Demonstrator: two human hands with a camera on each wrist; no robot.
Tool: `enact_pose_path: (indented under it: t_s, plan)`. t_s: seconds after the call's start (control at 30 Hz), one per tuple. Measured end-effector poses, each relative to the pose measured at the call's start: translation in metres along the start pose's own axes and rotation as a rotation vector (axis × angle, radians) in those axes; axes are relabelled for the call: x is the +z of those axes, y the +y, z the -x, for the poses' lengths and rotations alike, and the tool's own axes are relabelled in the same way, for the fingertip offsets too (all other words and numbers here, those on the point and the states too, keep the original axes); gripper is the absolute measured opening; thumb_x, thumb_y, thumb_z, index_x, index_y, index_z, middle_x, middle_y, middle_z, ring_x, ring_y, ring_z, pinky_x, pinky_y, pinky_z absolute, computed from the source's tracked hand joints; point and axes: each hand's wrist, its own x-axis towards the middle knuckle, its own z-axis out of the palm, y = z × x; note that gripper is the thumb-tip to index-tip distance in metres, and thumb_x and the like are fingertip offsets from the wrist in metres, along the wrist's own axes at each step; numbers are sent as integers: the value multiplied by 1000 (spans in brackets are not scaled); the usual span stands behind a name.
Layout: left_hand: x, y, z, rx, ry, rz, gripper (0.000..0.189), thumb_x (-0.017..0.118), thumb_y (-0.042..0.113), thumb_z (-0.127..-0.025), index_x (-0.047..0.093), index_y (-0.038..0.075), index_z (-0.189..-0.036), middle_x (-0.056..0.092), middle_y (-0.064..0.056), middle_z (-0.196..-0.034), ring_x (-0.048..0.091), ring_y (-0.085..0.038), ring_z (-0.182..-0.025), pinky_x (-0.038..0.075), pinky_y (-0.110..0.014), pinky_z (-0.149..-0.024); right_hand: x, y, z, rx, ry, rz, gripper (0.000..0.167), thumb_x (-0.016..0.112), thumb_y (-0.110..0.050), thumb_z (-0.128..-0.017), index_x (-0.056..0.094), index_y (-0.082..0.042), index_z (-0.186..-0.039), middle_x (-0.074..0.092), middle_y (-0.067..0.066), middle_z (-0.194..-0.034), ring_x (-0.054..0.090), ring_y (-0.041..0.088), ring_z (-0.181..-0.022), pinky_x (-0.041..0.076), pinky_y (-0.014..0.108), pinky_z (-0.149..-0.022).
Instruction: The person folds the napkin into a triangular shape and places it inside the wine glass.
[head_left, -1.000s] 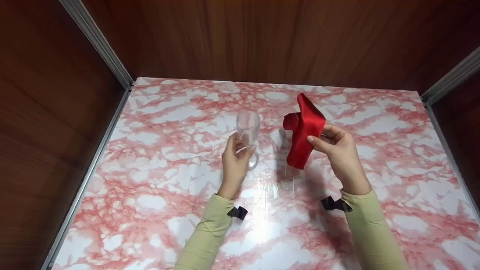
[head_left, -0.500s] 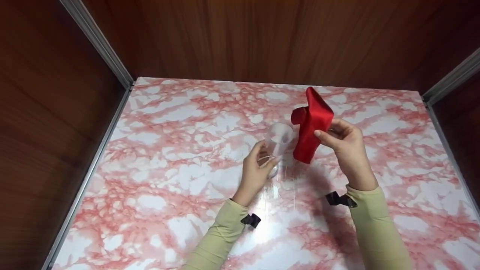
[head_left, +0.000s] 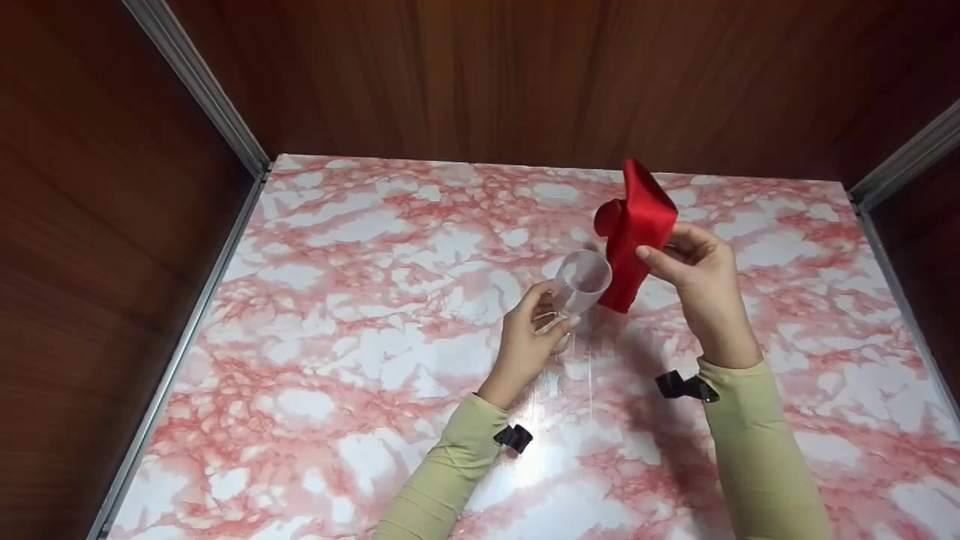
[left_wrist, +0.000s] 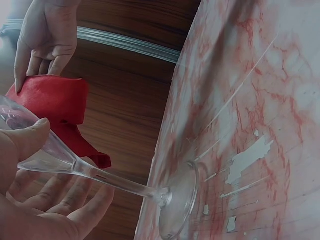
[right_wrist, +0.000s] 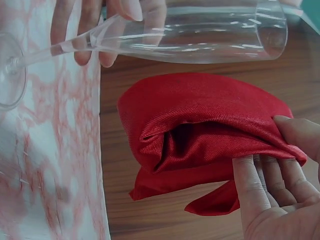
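Note:
A clear champagne flute (head_left: pixel 577 289) is held by my left hand (head_left: pixel 529 341), whose fingers and thumb grip the lower part of its bowl. Its stem and round foot (left_wrist: pixel 180 200) show in the left wrist view, tilted, and whether the foot touches the table cannot be told. My right hand (head_left: pixel 705 289) pinches a folded red satin cloth (head_left: pixel 637 247) between thumb and fingers. In the right wrist view the cloth (right_wrist: pixel 200 110) hangs in loose folds beside the flute (right_wrist: pixel 210 32). Cloth and glass are close together, with the cloth on the right.
Under both hands lies a table top (head_left: pixel 337 322) with a red and white marbled pattern. Brown wood-grain panels (head_left: pixel 480 82) stand at the back and sides, joined by metal corner rails (head_left: pixel 199 82). Each sleeve carries a small black mount (head_left: pixel 514 437).
My left hand has carried the flute to the right, and its rim has tipped toward the camera. The right hand has moved the red cloth slightly up and right.

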Motion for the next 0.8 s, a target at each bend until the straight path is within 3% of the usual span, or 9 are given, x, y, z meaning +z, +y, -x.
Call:
enact_pose_path:
  t_s: [0.13, 0.37, 0.6, 0.8]
  plan:
    - [1, -3, -2, -3, -2, 6, 48, 76, 7, -81, 55, 4, -124, 61, -16, -109, 61, -18, -99, 50, -36, -89, -1, 0, -1, -5, 0, -3, 25, 77, 6, -75, 67, 4, -98, 69, 11, -87, 68, 18, -81, 56, 29, -73]
    - [3, -6, -5, -13, 6, 2, 48, 75, 7, -81, 55, 6, -125, 61, -9, -107, 61, -17, -99, 50, -36, -90, -3, 2, -3, -5, 4, 3, 25, 77, 5, -76, 67, 4, -99, 69, 10, -88, 68, 18, -81, 56, 28, -72]
    - [5, -12, -9, 20, 20, 22, 48, 73, -2, -82, 53, -4, -126, 61, -23, -105, 61, -34, -99, 50, -46, -88, -2, -1, -6, -8, 3, -9, 25, 77, 6, -75, 67, 4, -98, 68, 10, -88, 68, 19, -82, 56, 29, -72]
    - [4, -15, -10, 13, 25, 13, 48, 74, 5, -83, 55, 2, -126, 63, -11, -103, 62, -22, -98, 51, -39, -88, -1, -3, -8, -4, 0, -4, 27, 77, 4, -75, 67, 5, -100, 69, 11, -89, 67, 20, -83, 56, 29, -73]
